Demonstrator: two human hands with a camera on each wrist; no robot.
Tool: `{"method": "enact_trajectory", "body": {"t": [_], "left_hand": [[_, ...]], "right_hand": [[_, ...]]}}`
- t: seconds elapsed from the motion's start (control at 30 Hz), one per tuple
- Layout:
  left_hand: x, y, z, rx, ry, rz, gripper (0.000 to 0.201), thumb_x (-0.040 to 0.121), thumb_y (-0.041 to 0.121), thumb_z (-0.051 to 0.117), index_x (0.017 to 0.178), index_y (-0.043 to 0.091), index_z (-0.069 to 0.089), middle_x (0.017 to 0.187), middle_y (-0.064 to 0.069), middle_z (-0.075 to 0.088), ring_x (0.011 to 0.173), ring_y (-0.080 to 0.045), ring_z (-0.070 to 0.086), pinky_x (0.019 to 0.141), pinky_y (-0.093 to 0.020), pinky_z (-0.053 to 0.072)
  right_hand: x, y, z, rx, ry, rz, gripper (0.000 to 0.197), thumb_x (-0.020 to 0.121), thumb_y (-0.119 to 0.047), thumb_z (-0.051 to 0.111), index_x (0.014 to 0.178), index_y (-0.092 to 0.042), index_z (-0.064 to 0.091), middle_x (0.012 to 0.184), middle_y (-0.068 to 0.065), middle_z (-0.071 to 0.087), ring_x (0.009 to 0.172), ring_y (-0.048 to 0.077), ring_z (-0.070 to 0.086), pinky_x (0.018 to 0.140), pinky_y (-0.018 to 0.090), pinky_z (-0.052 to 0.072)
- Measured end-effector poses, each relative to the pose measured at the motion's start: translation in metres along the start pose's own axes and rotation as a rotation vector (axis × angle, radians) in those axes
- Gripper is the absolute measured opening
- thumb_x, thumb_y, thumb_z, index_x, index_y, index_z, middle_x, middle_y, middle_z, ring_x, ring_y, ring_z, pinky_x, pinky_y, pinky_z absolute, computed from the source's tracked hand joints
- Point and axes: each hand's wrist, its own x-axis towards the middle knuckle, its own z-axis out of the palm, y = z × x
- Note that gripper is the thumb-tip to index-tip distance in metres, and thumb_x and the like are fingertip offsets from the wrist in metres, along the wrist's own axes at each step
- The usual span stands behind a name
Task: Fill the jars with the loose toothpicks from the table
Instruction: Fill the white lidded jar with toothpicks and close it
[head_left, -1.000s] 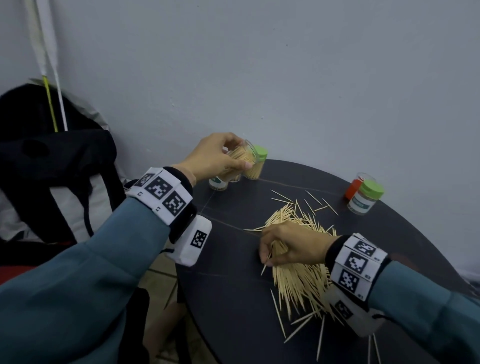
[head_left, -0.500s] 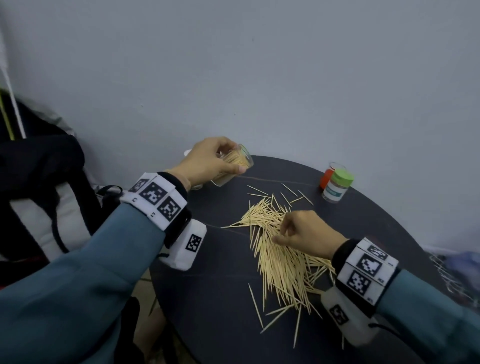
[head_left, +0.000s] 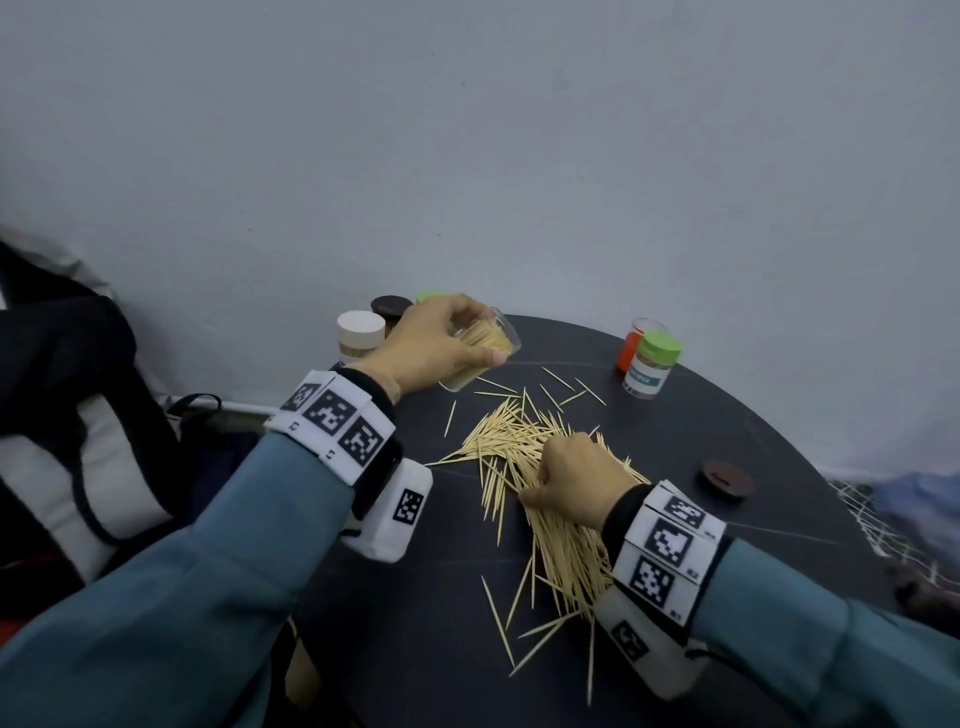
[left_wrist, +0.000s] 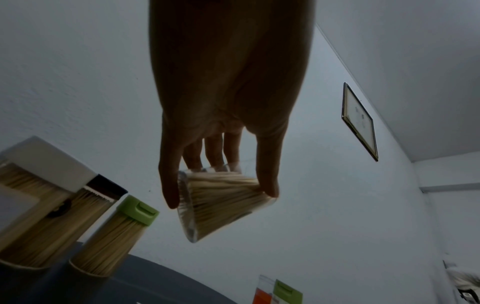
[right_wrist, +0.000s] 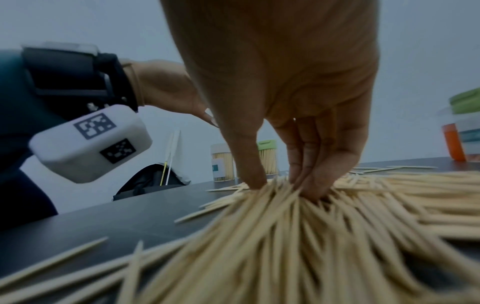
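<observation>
1. At the far left we see a black and white backpack (head_left: 78, 415) beside the round dark tabletop (head_left: 415, 623); nothing on it is readable.
2. At the tabletop's back left edge stand three filled toothpick jars: one with a white lid (head_left: 360, 328), one with a dark brown lid (head_left: 390, 306) and one with a green flip lid (left_wrist: 137, 209). The left wrist view shows their toothpicks packed upright; the head view shows little more than the lids.
3. Our left hand (head_left: 431, 345) holds a clear lidless plastic jar (head_left: 485, 343) above the tabletop, thumb on one side and fingers on the other. The jar is tilted, its open mouth facing right toward the pile, and the toothpicks inside run along its long axis.
4. The pile of loose wooden toothpicks (head_left: 550, 519) lies mid-tabletop, its long axis running from far left to near right, with strays fanned around it.
5. Our right hand (head_left: 576, 480) rests on the pile. Only the right wrist view shows the grip: thumb and fingers narrowed, their tips dug into the sticks and pinching a bunch.
6. Farther right, near the wall, a green-lidded jar (head_left: 652, 370) with a teal label stands touching an orange-lidded container (head_left: 631, 345); the label's writing is too small to read.
7. A loose dark brown round lid (head_left: 724, 479) lies flat at the right.
</observation>
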Motion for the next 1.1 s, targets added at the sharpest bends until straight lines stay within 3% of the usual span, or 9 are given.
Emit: {"method": "enact_trajectory", "body": {"t": [0.2,0.27,0.33,0.4,0.5,0.63,0.87,1.0,1.1], "left_hand": [[-0.002,0.003,0.001,0.026,-0.019,0.003,0.051,0.076,0.022,0.077,0.123,0.013,0.057,0.104,0.004,0.054,0.091,-0.007,0.047,0.075,-0.014,0.033],[-0.003,0.004,0.0,0.03,-0.027,0.003,0.051,0.077,0.022,0.076,0.124,0.014,0.057,0.104,0.005,0.054,0.092,-0.007,0.047,0.076,-0.015,0.033],[-0.003,0.004,-0.001,0.03,-0.031,-0.004,0.052,0.077,0.023,0.076,0.124,0.014,0.057,0.105,0.004,0.054,0.094,-0.008,0.048,0.078,-0.018,0.034],[-0.004,0.003,-0.001,0.025,-0.036,-0.016,0.053,0.077,0.023,0.076,0.125,0.014,0.056,0.106,0.004,0.053,0.096,-0.009,0.048,0.08,-0.02,0.035],[-0.004,0.004,-0.001,0.021,-0.049,-0.017,0.054,0.077,0.023,0.076,0.126,0.015,0.055,0.106,0.005,0.052,0.094,-0.008,0.048,0.079,-0.019,0.035],[-0.005,0.005,0.003,0.012,-0.073,-0.01,0.051,0.077,0.022,0.076,0.124,0.016,0.057,0.099,0.008,0.053,0.089,-0.005,0.05,0.068,-0.013,0.036],[-0.004,0.002,0.016,-0.035,-0.17,-0.012,0.049,0.077,0.023,0.076,0.121,0.018,0.057,0.099,0.01,0.056,0.089,-0.003,0.053,0.071,-0.013,0.039],[-0.003,0.001,0.025,-0.046,-0.214,-0.023,0.05,0.076,0.024,0.076,0.122,0.018,0.057,0.108,0.003,0.06,0.092,-0.007,0.055,0.077,-0.021,0.044],[-0.003,0.001,0.029,-0.064,-0.237,-0.023,0.047,0.077,0.025,0.076,0.119,0.021,0.058,0.109,0.003,0.06,0.093,-0.007,0.054,0.078,-0.022,0.046]], "right_hand": [[0.007,0.001,-0.005,0.048,-0.025,0.042,0.026,0.088,-0.018,0.061,0.108,-0.003,0.054,0.116,0.013,0.054,0.104,0.026,0.056,0.072,0.026,0.042],[0.012,0.004,-0.007,0.087,-0.056,0.058,0.016,0.088,-0.018,0.063,0.09,-0.005,0.054,0.106,0.013,0.054,0.094,0.025,0.058,0.066,0.024,0.045],[0.018,0.011,-0.009,0.14,-0.094,0.083,0.029,0.085,-0.02,0.066,0.069,-0.012,0.044,0.093,0.011,0.052,0.082,0.022,0.056,0.062,0.025,0.048],[0.023,0.02,-0.013,0.195,-0.129,0.116,0.031,0.085,-0.022,0.067,0.066,-0.013,0.044,0.083,0.006,0.053,0.073,0.018,0.056,0.064,0.026,0.051],[0.026,0.034,-0.021,0.289,-0.168,0.141,0.029,0.086,-0.025,0.067,0.064,-0.013,0.05,0.067,0.0,0.052,0.057,0.009,0.052,0.051,0.017,0.045],[0.027,0.052,-0.029,0.483,-0.17,0.171,0.026,0.086,-0.024,0.066,0.066,-0.01,0.057,0.061,0.001,0.057,0.049,0.006,0.055,0.045,0.013,0.042],[0.028,0.076,-0.033,0.848,0.082,0.164,0.019,0.087,-0.017,0.065,0.083,0.0,0.059,0.078,0.014,0.06,0.061,0.013,0.057,0.053,0.015,0.049],[0.026,0.077,-0.052,1.112,0.276,0.099,0.012,0.087,-0.009,0.063,0.079,-0.001,0.059,0.096,0.025,0.066,0.078,0.022,0.064,0.058,0.017,0.055],[0.024,0.07,-0.073,1.21,0.409,0.024,0.009,0.088,-0.006,0.061,0.083,0.001,0.059,0.092,0.023,0.066,0.071,0.019,0.067,0.057,0.018,0.056]]}}
